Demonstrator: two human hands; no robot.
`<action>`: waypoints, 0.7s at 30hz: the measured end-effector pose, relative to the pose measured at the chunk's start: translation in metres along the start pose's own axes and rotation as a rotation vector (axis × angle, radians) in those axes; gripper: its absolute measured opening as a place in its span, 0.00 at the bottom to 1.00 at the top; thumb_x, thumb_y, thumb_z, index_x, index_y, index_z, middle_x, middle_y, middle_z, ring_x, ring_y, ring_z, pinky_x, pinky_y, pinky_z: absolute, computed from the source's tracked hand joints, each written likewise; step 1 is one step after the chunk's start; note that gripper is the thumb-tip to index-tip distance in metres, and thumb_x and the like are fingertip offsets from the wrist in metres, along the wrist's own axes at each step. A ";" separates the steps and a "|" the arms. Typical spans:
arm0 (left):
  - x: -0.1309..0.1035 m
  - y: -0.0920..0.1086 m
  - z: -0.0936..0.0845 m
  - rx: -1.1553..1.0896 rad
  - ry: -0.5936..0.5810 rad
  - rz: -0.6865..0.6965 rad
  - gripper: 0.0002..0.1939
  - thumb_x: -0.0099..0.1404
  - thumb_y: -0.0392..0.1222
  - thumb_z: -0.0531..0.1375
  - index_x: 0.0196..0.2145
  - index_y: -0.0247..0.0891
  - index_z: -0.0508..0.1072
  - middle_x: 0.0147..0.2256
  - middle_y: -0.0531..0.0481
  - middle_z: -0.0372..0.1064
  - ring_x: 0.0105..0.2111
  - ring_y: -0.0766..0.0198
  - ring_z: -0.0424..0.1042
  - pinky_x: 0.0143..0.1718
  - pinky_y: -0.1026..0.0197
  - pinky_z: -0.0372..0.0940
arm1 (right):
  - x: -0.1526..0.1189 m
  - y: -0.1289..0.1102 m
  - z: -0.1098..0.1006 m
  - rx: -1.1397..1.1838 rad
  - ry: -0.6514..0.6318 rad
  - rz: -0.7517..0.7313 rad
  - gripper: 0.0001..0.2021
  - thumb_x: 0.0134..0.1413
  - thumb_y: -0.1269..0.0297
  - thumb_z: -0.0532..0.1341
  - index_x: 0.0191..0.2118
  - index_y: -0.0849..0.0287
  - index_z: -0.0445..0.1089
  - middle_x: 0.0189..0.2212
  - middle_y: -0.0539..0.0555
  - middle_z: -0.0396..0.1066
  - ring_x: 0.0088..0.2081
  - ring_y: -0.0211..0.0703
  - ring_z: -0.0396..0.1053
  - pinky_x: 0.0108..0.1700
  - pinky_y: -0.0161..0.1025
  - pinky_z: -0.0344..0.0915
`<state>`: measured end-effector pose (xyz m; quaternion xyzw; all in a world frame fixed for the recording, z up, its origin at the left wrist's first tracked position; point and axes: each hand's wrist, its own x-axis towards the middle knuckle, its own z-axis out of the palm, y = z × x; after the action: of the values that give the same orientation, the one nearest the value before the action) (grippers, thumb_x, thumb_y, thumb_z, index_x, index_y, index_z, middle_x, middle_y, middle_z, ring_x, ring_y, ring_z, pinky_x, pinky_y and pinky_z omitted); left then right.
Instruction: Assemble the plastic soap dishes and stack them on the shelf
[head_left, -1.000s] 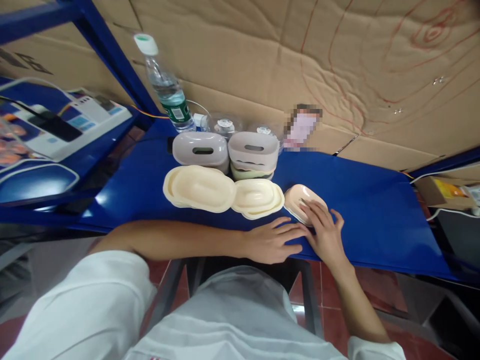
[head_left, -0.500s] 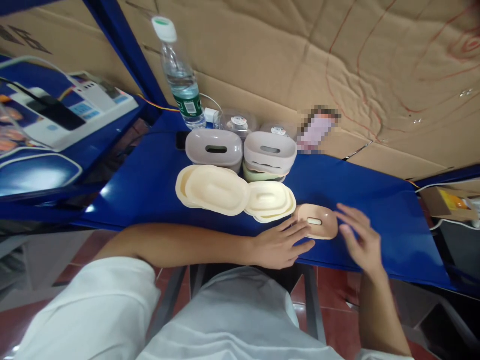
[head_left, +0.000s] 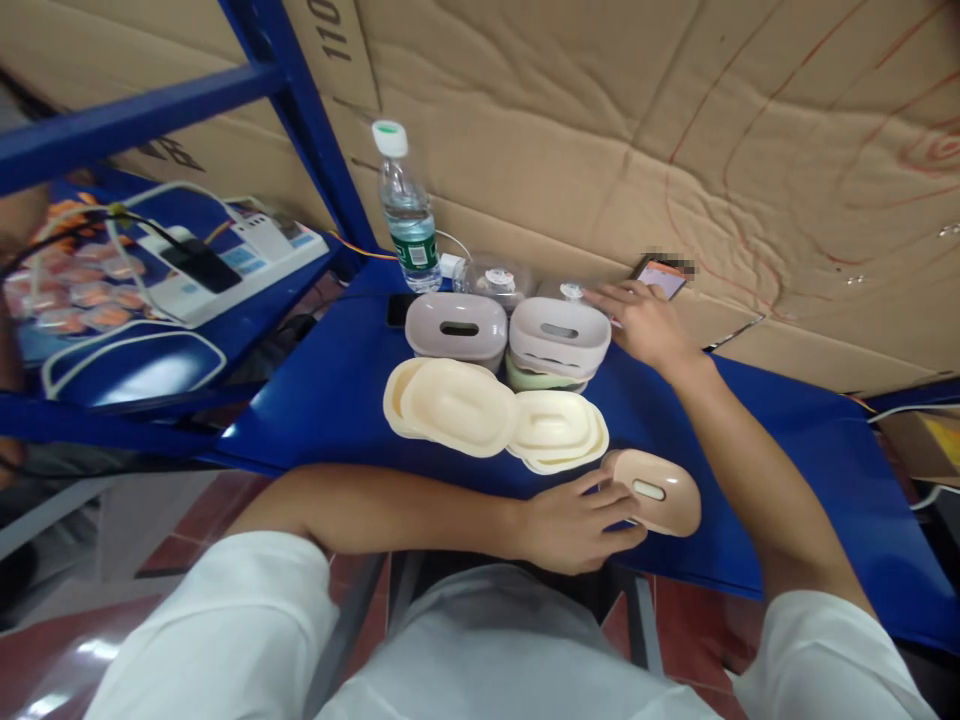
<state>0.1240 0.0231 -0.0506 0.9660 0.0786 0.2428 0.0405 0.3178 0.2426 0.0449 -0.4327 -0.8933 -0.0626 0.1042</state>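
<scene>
- A blue worktop [head_left: 750, 440] runs along a wall of creased cardboard [head_left: 600, 120], with blue shelf posts on the left and a red tiled floor below.
- On the near edge lies a pink oval dish [head_left: 654, 490], turned bottom up, with a pale slot showing in its base.
- The left hand [head_left: 574, 520] lies flat beside that pink dish, fingers loosely spread and their tips touching its near-left rim; it steadies the dish rather than grips it.
- The right hand [head_left: 637, 320] is stretched to the back of the worktop, fingers open and extended, its tips at the rim of the stacked grey dishes [head_left: 559, 340]. It closes on nothing that I can see.
- Just behind that hand a phone [head_left: 658, 275] leans against the cardboard.
- A second grey dish [head_left: 456, 330] sits left of the stack, and two piles of cream lids [head_left: 450, 405] [head_left: 559, 430] lie in front, between the grey dishes and the pink one.
- A water bottle [head_left: 405, 215] stands upright at the back left, with small clear containers beside it.
- My judgement: to take from the stack cleanly, the right hand should grip the top dish by its long sides and lift straight up, so the ones beneath do not slide. The forearm should stay high, clear of the lids, while the left hand keeps the pink dish from slipping off the edge.
</scene>
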 end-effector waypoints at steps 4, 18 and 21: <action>-0.001 0.000 -0.002 -0.006 0.008 0.006 0.26 0.71 0.43 0.62 0.64 0.33 0.71 0.63 0.36 0.70 0.64 0.46 0.67 0.68 0.45 0.57 | -0.002 0.005 0.002 0.156 0.086 0.002 0.23 0.72 0.56 0.59 0.68 0.51 0.71 0.66 0.57 0.72 0.66 0.57 0.70 0.69 0.62 0.66; -0.004 0.006 -0.003 0.099 -0.018 -0.033 0.28 0.72 0.42 0.60 0.68 0.36 0.70 0.71 0.34 0.62 0.70 0.44 0.62 0.72 0.37 0.55 | -0.161 -0.059 -0.049 0.053 0.731 0.364 0.19 0.67 0.61 0.68 0.61 0.54 0.78 0.58 0.60 0.79 0.59 0.55 0.78 0.65 0.53 0.73; -0.008 0.011 0.001 0.203 0.070 -0.049 0.29 0.75 0.40 0.58 0.72 0.43 0.65 0.77 0.43 0.52 0.77 0.46 0.48 0.74 0.31 0.49 | -0.252 -0.091 -0.035 0.064 0.668 0.473 0.22 0.61 0.66 0.72 0.60 0.46 0.79 0.56 0.57 0.80 0.57 0.59 0.79 0.60 0.56 0.77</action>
<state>0.1188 0.0111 -0.0534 0.9539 0.1275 0.2661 -0.0546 0.4028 -0.0119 0.0160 -0.5783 -0.6878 -0.1462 0.4136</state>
